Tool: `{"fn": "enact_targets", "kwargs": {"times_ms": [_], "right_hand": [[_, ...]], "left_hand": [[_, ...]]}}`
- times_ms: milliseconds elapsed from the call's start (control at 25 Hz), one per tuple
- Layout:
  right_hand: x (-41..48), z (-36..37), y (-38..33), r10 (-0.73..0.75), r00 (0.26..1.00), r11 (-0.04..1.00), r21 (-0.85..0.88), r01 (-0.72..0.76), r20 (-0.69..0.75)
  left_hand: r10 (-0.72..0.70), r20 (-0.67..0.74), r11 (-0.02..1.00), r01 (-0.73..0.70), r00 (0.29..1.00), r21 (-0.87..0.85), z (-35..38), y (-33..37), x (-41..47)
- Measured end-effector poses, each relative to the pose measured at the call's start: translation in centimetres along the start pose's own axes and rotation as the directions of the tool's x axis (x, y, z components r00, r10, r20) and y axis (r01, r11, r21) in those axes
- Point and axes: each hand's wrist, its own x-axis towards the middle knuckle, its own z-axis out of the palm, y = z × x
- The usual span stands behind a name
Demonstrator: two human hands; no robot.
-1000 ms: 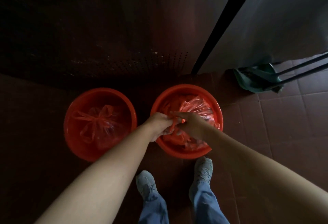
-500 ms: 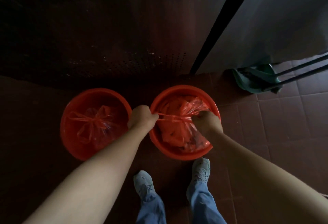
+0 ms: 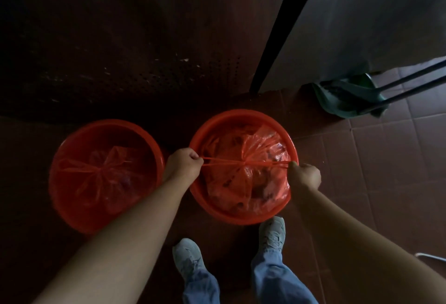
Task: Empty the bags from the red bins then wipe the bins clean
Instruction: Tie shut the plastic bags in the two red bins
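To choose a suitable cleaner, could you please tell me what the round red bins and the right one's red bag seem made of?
The right round red bin and the left round red bin: probably moulded plastic, smooth rims, faint sheen. The translucent red bag: thin plastic film, crinkled and glossy, its ends pulled into thin strands.

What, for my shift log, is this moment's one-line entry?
left hand: grips left tie | right hand: grips right tie | right bin: bag inside, ties taut | left bin: tied bag inside
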Motion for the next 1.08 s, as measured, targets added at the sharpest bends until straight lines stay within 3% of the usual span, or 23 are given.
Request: {"fn": "enact_targets", "kwargs": {"times_ms": [80,160,200,280,400,560,800,920,1080], "right_hand": [[0.2,-0.1,0.2,-0.026,1.0,0.999,0.019,0.026,-0.002],[0.3,-1.0,-0.2,-0.081,0.996,0.994,-0.074,0.083,0.03],[0.2,-1.6,-0.5,-0.11,0.992,0.984,-0.13,0.118,0.063],[-1.0,-2.5,-1.4,-0.149,0.977,0.985,-0.058,0.16,0.154],[-5.4,-3.0,-3.3,-0.154,0.916,0.981,0.171,0.095,0.371],[-9.9,-1.3,-4.9,-0.064,0.798,0.983,0.175,-0.052,0.599],[-13.0,0.4,-6.3,0.116,0.745,0.969,0.088,-0.229,0.657],[-13.8,0.9,-7.1,0.118,0.782,0.983,0.042,-0.181,0.612],[-14.7,0.0,-8.8,0.029,0.883,0.971,0.198,-0.136,0.468]], "left_hand": [[-0.017,0.026,0.999,0.018,1.0,-0.038,0.4,-0.1,-0.3],[0.003,0.078,0.995,0.005,0.997,-0.097,-0.1,-0.1,-1.1],[0.025,0.117,0.986,-0.005,0.993,-0.164,-0.5,-0.1,-1.6],[0.059,0.172,0.944,0.001,0.983,-0.33,-1.4,0.3,-2.8],[0.1,0.175,0.897,-0.013,0.979,-0.441,-3.0,1.2,-5.6],[0.184,0.208,0.878,-0.066,0.961,-0.474,-3.1,1.9,-8.6],[0.257,0.338,0.908,-0.105,0.905,-0.407,-2.8,2.0,-11.2],[0.255,0.376,0.933,-0.125,0.891,-0.337,-2.0,1.3,-11.4],[0.241,0.231,0.919,-0.145,0.943,-0.367,-4.4,1.5,-12.0]]}}
